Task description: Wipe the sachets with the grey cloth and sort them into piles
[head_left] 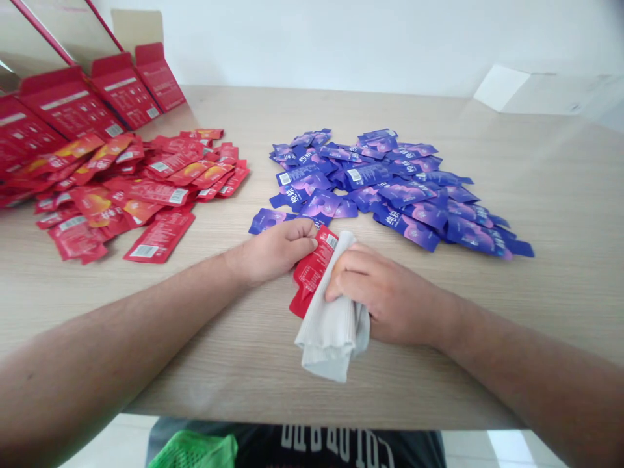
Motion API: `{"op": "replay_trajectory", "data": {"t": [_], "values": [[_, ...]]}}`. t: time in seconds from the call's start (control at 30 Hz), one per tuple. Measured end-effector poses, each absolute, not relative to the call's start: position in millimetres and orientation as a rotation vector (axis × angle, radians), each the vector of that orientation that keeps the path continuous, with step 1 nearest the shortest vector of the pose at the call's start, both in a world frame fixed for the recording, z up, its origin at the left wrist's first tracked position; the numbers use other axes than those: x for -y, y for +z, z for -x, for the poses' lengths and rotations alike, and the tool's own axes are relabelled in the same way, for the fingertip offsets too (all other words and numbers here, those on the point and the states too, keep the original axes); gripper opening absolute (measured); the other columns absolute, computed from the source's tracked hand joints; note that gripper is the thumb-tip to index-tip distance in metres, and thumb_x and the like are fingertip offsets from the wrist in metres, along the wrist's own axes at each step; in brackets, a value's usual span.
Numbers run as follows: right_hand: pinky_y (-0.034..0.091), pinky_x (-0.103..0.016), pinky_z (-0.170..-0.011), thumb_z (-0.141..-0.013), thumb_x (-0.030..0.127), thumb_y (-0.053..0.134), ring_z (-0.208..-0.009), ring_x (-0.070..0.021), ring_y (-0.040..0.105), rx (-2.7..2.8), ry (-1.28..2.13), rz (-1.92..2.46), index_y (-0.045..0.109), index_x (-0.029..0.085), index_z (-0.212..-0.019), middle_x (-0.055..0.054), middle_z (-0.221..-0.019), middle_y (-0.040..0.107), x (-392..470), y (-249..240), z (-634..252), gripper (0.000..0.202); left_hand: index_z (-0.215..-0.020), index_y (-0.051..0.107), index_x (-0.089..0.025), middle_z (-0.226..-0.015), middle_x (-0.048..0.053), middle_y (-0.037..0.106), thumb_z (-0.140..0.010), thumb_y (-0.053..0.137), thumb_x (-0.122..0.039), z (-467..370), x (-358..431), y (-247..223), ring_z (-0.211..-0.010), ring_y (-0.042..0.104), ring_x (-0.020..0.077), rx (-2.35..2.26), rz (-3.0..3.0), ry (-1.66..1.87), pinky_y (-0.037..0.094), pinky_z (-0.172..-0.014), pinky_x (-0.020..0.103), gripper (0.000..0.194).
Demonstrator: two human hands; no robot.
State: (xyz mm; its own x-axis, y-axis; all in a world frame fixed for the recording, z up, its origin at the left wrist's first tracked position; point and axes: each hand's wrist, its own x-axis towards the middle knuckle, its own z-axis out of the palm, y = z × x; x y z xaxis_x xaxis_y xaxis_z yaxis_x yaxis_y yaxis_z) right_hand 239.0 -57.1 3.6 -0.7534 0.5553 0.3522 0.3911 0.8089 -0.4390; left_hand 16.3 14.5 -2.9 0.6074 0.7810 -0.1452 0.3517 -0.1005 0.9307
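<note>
My left hand (280,252) pinches the upper edge of a red sachet (314,270) with a barcode on it, just above the table. In my right hand (373,286) is a bunched white cloth (331,331), pressed against the sachet's right side and covering part of it. Beyond my hands lies a loose pile of purple-blue sachets (365,175). To the left a heap of red sachets (160,175) is spread out, some showing orange fronts and some barcodes.
Several red cartons (73,104) with raised flaps stand at the back left, behind the red heap. A white box (526,91) sits at the back right against the wall. The table's (390,396) front edge runs close to my body, with green mesh fabric (195,450) below it.
</note>
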Motion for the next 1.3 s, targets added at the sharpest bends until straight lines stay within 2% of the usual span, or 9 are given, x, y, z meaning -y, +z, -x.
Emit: {"op": "replay_trajectory", "data": {"t": [0.17, 0.3, 0.53, 0.63, 0.73, 0.83, 1.03, 1.13, 1.3], "values": [[0.05, -0.039, -0.088, -0.092, 0.015, 0.062, -0.098, -0.024, 0.06, 2.38, 0.435, 0.821, 0.068, 0.017, -0.11, -0.01, -0.104, 0.065, 46.9, -1.1, -246.3, 0.019, -0.085, 0.052, -0.019, -0.068, -0.005, 0.054, -0.092, 0.053, -0.026, -16.2, -13.4, 0.0, -0.056, 0.049, 0.0091, -0.807, -1.766, 0.318, 0.038, -0.05, 0.021, 0.009], [0.051, -0.038, -0.087, -0.088, 0.011, 0.065, -0.097, -0.0237, 0.063, 2.219, 0.354, 0.962, 0.068, 0.019, -0.109, -0.008, -0.103, 0.067, 35.2, -3.9, -255.1, 0.023, -0.087, 0.054, -0.018, -0.073, -0.003, 0.057, -0.093, 0.054, -0.03, -16.9, -12.4, 1.9, -0.062, 0.053, 0.0105, -0.687, -1.863, 0.269, 0.042, -0.055, 0.022, 0.013], [0.054, -0.044, -0.094, -0.087, 0.021, 0.069, -0.103, -0.0263, 0.067, 1.793, 0.232, 1.159, 0.068, 0.024, -0.112, -0.005, -0.11, 0.072, 31.0, 17.3, -259.7, 0.026, -0.082, 0.051, -0.02, -0.071, -0.002, 0.057, -0.09, 0.051, -0.02, -7.4, -3.8, 15.3, -0.059, 0.051, 0.0109, -0.771, -2.592, 0.648, 0.041, -0.055, 0.023, 0.008], [0.055, -0.044, -0.096, -0.088, 0.026, 0.07, -0.102, -0.0251, 0.068, 1.635, 0.204, 1.202, 0.069, 0.025, -0.115, -0.004, -0.112, 0.073, 27.3, 21.7, -265.5, 0.027, -0.095, 0.058, -0.019, -0.093, 0.004, 0.068, -0.094, 0.05, -0.016, -4.7, 3.2, 21.8, -0.079, 0.063, 0.0144, -0.582, -2.993, 0.742, 0.049, -0.068, 0.025, 0.009], [0.057, -0.043, -0.092, -0.09, 0.031, 0.069, -0.096, -0.0238, 0.069, 1.579, 0.208, 1.237, 0.07, 0.025, -0.112, -0.003, -0.106, 0.075, 23.8, 19.3, -271.3, 0.023, -0.106, 0.064, -0.022, -0.115, 0.006, 0.068, -0.099, 0.049, -0.016, -8.4, 9.0, 26.2, -0.103, 0.064, 0.0186, -0.384, -3.192, 0.672, 0.053, -0.082, 0.029, 0.018], [0.058, -0.044, -0.091, -0.088, 0.031, 0.071, -0.094, -0.0254, 0.07, 1.596, 0.185, 1.254, 0.071, 0.025, -0.105, -0.003, -0.099, 0.075, 23.2, 18.0, -272.0, 0.018, -0.104, 0.069, -0.025, -0.116, 0.006, 0.066, -0.1, 0.051, -0.021, -14.5, 12.2, 28.6, -0.111, 0.061, 0.0218, -0.308, -3.205, 0.62, 0.053, -0.087, 0.032, 0.019], [0.056, -0.048, -0.095, -0.087, 0.029, 0.071, -0.094, -0.0275, 0.071, 1.713, 0.269, 1.245, 0.072, 0.026, -0.106, -0.005, -0.096, 0.076, 27.2, 24.6, -261.7, 0.02, -0.097, 0.07, -0.023, -0.112, 0.006, 0.065, -0.1, 0.051, -0.021, -18.0, 13.2, 26.6, -0.106, 0.058, 0.0201, -0.265, -3.113, 0.443, 0.05, -0.088, 0.032, 0.019], [0.054, -0.047, -0.099, -0.088, 0.03, 0.07, -0.101, -0.0274, 0.071, 1.832, 0.395, 1.211, 0.072, 0.027, -0.115, -0.004, -0.106, 0.076, 26.7, 22.4, -258.1, 0.027, -0.099, 0.068, -0.022, -0.11, 0.009, 0.063, -0.1, 0.053, -0.032, -16.8, 10.6, 22.7, -0.1, 0.056, 0.0211, -0.29, -3.105, 0.401, 0.049, -0.085, 0.033, 0.018], [0.048, -0.044, -0.11, -0.09, 0.028, 0.068, -0.121, -0.0252, 0.065, 1.902, 0.601, 1.091, 0.066, 0.028, -0.129, -0.002, -0.132, 0.069, 22.9, 14.3, -256.1, 0.039, -0.094, 0.063, -0.019, -0.096, 0.009, 0.063, -0.087, 0.058, -0.067, -13.0, -2.2, 17.4, -0.085, 0.055, 0.0226, -0.455, -3.164, 0.297, 0.044, -0.077, 0.036, 0.049]]}}
